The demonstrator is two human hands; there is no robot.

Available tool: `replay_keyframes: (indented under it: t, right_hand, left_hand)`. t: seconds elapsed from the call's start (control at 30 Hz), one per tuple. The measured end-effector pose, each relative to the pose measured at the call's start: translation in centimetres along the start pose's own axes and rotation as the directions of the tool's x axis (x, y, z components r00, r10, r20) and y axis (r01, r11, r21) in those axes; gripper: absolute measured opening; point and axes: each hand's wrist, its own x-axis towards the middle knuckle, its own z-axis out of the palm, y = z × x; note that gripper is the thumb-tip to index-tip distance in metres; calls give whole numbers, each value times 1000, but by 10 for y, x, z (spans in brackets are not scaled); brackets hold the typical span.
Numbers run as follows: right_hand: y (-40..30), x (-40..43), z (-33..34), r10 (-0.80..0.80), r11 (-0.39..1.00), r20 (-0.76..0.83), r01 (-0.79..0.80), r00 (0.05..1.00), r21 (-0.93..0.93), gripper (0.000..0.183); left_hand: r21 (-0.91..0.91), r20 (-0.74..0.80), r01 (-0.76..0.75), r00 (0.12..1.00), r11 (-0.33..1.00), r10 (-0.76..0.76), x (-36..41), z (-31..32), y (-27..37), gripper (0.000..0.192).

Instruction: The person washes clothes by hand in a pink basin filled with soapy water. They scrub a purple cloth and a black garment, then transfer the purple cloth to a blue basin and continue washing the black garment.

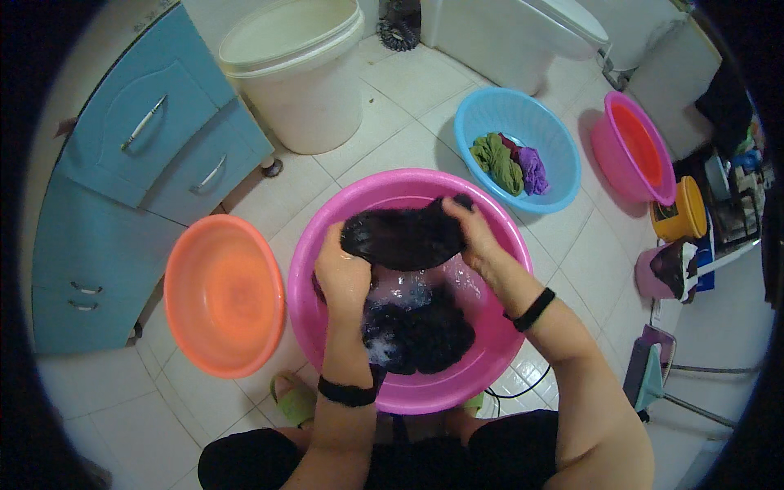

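Both hands hold a wet black cloth [404, 239] stretched between them, above a large pink basin [413, 401]. My left hand [344, 272] grips the cloth's left end, and my right hand [470, 229] grips its right end. Below the cloth, sudsy water [401, 285] shows in the basin. More dark fabric [422, 337] lies bunched in that water, with white foam at its left side. A black band circles each of my forearms. What kind of garment the black cloth is, I cannot tell.
An orange basin [229, 300] stands left on the tiled floor. At upper right, a light-blue basin [551, 128] holds green, dark-red and purple cloths [505, 165]. A white bucket [300, 104], blue cabinets [110, 245], another pink basin [603, 156] and a dustpan [670, 343] stand around.
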Motion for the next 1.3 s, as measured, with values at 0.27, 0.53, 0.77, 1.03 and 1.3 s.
replay_keyframes:
  t: [0.27, 0.53, 0.77, 1.03, 1.3]
  right_hand:
    - [85, 18, -21, -166, -76, 195, 184, 967, -980, 77]
    - [103, 32, -22, 170, -496, 704, 677, 690, -544, 44]
    - [141, 24, 2, -295, 281, 12, 99, 956, -955, 51]
    - [60, -105, 31, -112, 232, 592, 600, 798, -765, 28]
    - [73, 9, 36, -343, -115, 497, 489, 797, -864, 35]
  left_hand:
    - [707, -83, 206, 974, 677, -209, -37, 40, -65, 52]
    - [-66, 628, 980, 186, 186, -756, -58, 84, -87, 51]
    - [-488, 715, 820, 177, -300, -676, -68, 95, -99, 56]
    - [-423, 867, 854, 285, -302, -409, -45, 64, -105, 67]
    - [-665, 692, 653, 358, -362, -627, -59, 101, -72, 33]
